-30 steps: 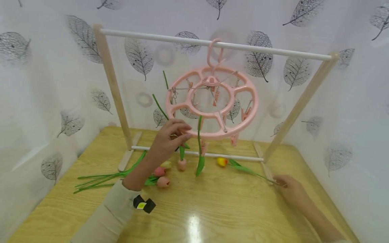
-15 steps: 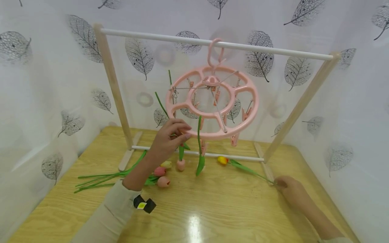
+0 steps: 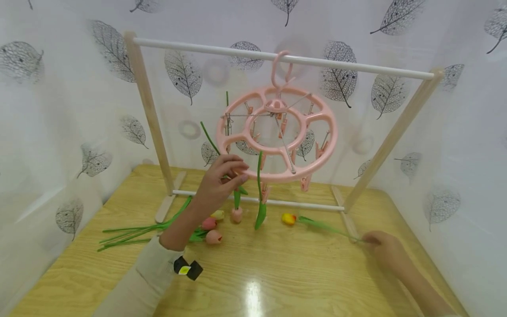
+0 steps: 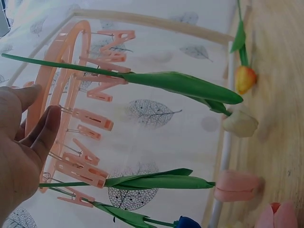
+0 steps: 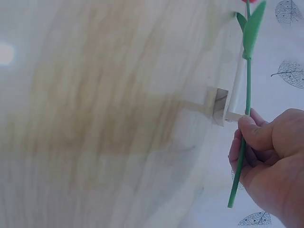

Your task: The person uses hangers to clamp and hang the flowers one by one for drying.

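A round pink clip hanger (image 3: 317,169) hangs by its hook from the rack's top bar. My left hand (image 3: 214,185) grips its front-left rim between thumb and fingers, also seen in the left wrist view (image 4: 21,142). White (image 4: 241,124), pink (image 4: 237,185) and blue (image 4: 186,222) tulips hang head down from clips. On the right, my right hand (image 3: 386,254) holds the stem end of a yellow-orange tulip (image 3: 288,219), its head pointing left. The right wrist view shows the thumb and fingers of this hand (image 5: 275,152) pinching the green stem (image 5: 248,85).
Several loose tulips (image 3: 214,237) lie at the left of the wooden table (image 3: 277,273), under my left forearm. Wooden posts (image 3: 148,105) and a low white bar (image 3: 293,204) form the rack. A leaf-patterned curtain (image 3: 435,145) surrounds the table.
My right hand has shifted slightly right, and the yellow-orange tulip's head has dropped a little in the head view. My left hand stays on the rim. One back-left hanging stem has swung toward upright.
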Available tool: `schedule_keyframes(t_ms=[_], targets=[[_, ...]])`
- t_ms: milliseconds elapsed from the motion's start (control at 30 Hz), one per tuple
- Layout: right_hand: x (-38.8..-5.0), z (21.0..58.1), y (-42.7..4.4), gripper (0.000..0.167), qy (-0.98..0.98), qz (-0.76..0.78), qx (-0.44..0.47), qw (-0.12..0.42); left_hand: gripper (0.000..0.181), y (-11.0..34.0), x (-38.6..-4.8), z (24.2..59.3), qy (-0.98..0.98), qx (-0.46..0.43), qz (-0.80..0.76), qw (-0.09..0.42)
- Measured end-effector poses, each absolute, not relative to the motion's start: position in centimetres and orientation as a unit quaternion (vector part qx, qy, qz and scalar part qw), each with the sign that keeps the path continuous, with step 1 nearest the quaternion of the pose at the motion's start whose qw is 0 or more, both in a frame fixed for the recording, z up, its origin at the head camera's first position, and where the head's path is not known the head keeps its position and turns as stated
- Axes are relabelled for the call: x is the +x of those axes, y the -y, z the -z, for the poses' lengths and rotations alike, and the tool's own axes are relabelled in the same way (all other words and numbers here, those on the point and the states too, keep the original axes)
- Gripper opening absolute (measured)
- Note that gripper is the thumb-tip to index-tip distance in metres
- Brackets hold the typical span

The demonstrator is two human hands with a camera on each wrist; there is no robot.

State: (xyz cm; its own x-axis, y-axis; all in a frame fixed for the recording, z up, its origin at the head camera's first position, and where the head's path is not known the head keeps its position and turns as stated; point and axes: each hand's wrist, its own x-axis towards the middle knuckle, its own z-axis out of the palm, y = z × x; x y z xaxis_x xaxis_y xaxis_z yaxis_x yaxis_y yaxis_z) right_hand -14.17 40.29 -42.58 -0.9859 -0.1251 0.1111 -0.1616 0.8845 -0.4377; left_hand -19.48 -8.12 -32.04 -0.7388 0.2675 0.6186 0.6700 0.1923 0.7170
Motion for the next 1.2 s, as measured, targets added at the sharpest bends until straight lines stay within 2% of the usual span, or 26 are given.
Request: schedule_keyframes(t_ms=[267, 467, 633, 800, 1100, 1200], targets=[[-12.9, 41.4, -39.1, 0.019, 0.965, -0.243, 0.09, 0.049, 0.024, 8.5, -18.6, 32.3, 0.757, -0.278, 0.566, 0.17], [-11.8, 40.2, -36.4, 0.025, 0.952, -0.261, 0.147, 0.058, 0.022, 8.7, -16.7, 33.0, 0.735, -0.282, 0.589, 0.185], [-11.6, 39.3, -34.5, 0.031, 0.935, -0.25, 0.229, 0.107, 0.021, 7.7, -15.0, 33.5, 0.726, -0.315, 0.584, 0.179], [-11.9, 38.0, -32.1, 0.034, 0.905, -0.247, 0.301, 0.171, 0.02, 6.1, -14.1, 33.6, 0.729, -0.33, 0.587, 0.124], [-12.4, 35.5, -27.6, 0.035, 0.864, -0.266, 0.373, 0.21, 0.02, 4.6, -14.1, 35.0, 0.75, -0.296, 0.591, -0.024], [-12.8, 35.1, -26.6, 0.037, 0.849, -0.257, 0.402, 0.226, 0.021, 4.5, -14.1, 35.7, 0.758, -0.283, 0.584, -0.06]])
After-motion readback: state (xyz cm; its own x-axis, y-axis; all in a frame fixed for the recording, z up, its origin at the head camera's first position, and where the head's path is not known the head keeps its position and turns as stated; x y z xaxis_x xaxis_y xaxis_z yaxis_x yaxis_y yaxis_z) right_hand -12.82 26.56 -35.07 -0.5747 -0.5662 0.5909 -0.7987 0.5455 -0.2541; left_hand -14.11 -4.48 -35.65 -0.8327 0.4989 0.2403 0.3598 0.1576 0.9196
